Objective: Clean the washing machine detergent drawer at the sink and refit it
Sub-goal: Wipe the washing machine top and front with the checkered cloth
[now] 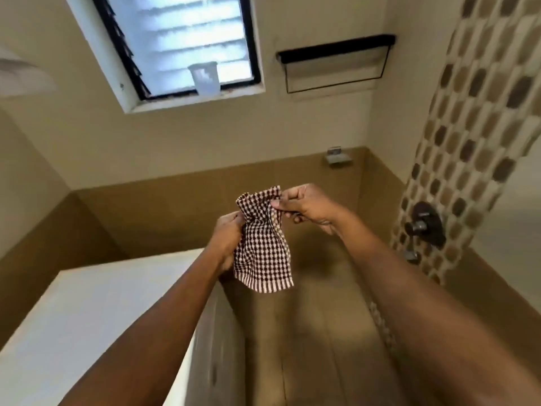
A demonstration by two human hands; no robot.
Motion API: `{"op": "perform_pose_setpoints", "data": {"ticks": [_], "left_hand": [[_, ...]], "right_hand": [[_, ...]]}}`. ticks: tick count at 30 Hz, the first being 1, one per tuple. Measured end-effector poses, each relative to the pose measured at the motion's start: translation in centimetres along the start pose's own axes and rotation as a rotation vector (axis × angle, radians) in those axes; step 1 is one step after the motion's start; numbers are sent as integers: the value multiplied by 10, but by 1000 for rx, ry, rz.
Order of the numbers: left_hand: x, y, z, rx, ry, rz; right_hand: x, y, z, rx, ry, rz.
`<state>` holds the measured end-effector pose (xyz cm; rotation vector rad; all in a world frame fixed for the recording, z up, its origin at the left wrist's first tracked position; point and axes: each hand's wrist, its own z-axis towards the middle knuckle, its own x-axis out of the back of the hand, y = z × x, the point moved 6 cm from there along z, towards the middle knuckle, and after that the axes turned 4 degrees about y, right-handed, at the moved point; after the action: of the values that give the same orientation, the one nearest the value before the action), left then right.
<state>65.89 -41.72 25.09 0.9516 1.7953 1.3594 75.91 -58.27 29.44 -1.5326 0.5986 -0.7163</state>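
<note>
Both of our hands are raised in front of us with 1 small checked cloth (263,253) held between them. Our left hand (227,244) is curled round the cloth's left edge, just below where the fabric bunches, and its fingertips are hidden behind the cloth. Our right hand (304,205) sits higher and pinches the top right corner between thumb and forefinger, with the other fingers curled toward the palm. The cloth is dark brown and white, gathered into folds near the top and hanging loose below. Its striped hem touches nothing.

We cannot tell where the detergent drawer is from this view. Under our left forearm stands a white flat-topped appliance (102,303), its side panel facing the brown tiled floor (307,332).

On the far wall a black-framed louvre window (181,39) has a pale translucent cup (205,79) standing on its sill. To the right of the window a black towel rack (336,51) is fixed to the cream wall. Lower down, near the corner, there is a small metal soap dish (338,158) at the top of the brown tile band. A strip of brown and beige mosaic tiles (468,127) runs down the right wall. A dark shower mixer valve (424,224) is mounted on that strip, with a small spout (411,254) just beneath it.
</note>
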Motion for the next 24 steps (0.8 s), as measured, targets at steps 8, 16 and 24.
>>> {"op": "perform_pose_setpoints", "data": {"ticks": [8, 16, 24], "left_hand": [[120, -67, -125, -18, 633, 320], [206, -101, -216, 125, 270, -153], [316, -112, -292, 106, 198, -192]], "right_hand": [[-169, 60, -46, -56, -97, 150], [-298, 72, -94, 0, -392, 44], [-422, 69, -135, 121, -481, -95]]}}
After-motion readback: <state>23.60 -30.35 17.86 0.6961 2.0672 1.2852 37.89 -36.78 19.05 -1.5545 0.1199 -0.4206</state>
